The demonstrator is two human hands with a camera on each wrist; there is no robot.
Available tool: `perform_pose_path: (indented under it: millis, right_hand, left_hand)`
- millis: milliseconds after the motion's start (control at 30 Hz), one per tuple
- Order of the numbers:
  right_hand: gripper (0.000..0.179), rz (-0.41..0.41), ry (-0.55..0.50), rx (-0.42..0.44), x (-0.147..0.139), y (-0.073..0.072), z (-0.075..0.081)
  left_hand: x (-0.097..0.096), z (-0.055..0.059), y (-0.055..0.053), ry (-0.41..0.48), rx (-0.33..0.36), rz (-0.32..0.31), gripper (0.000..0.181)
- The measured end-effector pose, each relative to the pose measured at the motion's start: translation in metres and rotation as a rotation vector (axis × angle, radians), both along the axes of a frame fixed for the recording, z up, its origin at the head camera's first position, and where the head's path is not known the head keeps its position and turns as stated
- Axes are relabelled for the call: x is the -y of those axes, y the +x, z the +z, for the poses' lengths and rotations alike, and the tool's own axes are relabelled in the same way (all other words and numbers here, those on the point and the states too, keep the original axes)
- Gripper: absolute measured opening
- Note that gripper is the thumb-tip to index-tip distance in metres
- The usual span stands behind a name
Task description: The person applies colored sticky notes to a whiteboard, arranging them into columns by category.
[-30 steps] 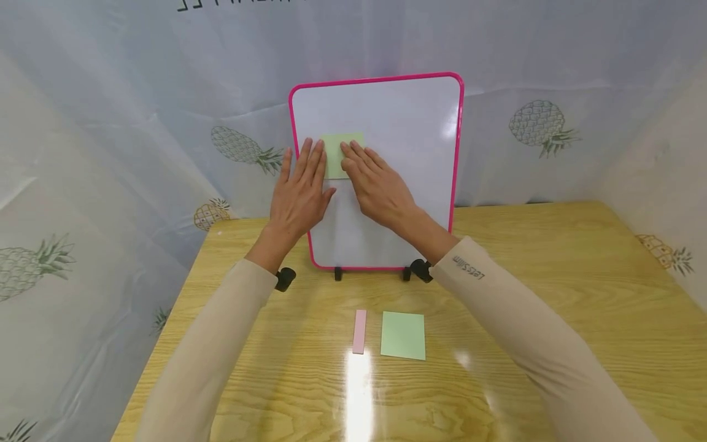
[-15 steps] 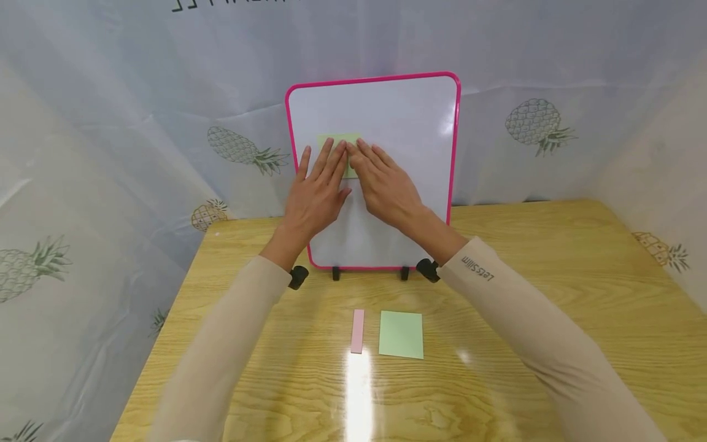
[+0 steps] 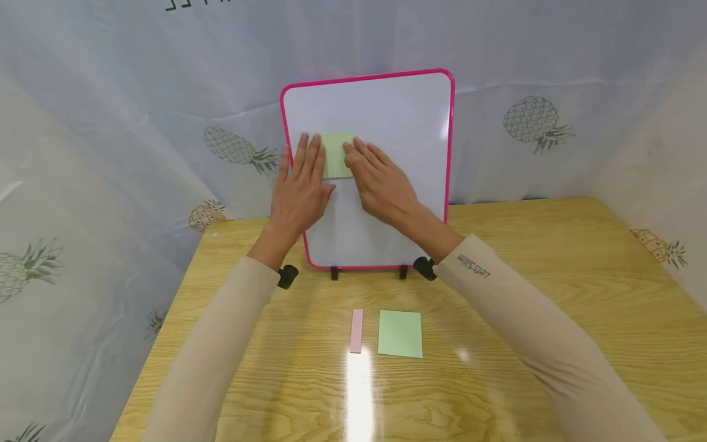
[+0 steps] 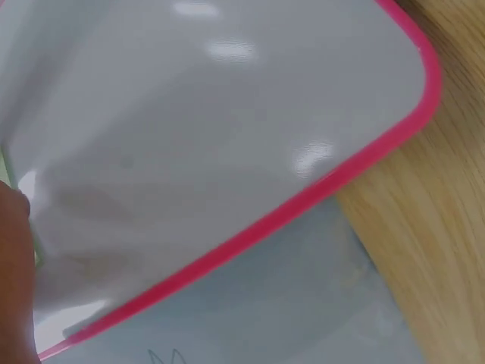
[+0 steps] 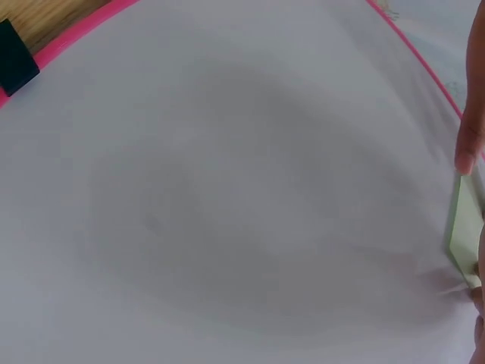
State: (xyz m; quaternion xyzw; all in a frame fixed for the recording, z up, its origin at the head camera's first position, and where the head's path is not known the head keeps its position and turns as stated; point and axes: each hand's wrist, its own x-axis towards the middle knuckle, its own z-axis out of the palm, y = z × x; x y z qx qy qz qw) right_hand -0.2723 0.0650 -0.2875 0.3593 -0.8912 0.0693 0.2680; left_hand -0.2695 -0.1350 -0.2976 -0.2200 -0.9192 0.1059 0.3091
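A green sticky note point(image 3: 338, 156) lies against the upper left part of a pink-framed whiteboard point(image 3: 381, 239), which stands upright at the back of the table. My left hand point(image 3: 299, 190) has its fingers stretched out at the note's left edge. At the note's right edge, the fingers of my right hand point(image 3: 382, 184) touch it and the board. The left wrist view shows only a sliver of the note, beside part of the left hand point(image 4: 14, 273). In the right wrist view the note point(image 5: 466, 231) shows between fingers at the frame's edge.
On the wooden table point(image 3: 525, 264) in front of the board lie a narrow pink sticky pad point(image 3: 356, 331) and a square green sticky pad point(image 3: 400, 334). Black feet point(image 3: 334, 273) hold the board's lower edge. A pineapple-print curtain point(image 3: 232, 73) hangs behind.
My left hand slid right across the note toward the right hand, then moved back left to the note's left edge. The right hand stayed nearly in place. The pads have not moved.
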Motion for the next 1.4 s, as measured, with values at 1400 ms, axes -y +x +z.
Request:
perform_pose_path:
  millis: [1400]
  right_hand:
    - [0.025,-0.044,0.04,-0.009,-0.001,0.001,0.016]
  left_hand:
    - [0.001,0.011,0.006,-0.019,-0.061,0.016,0.067]
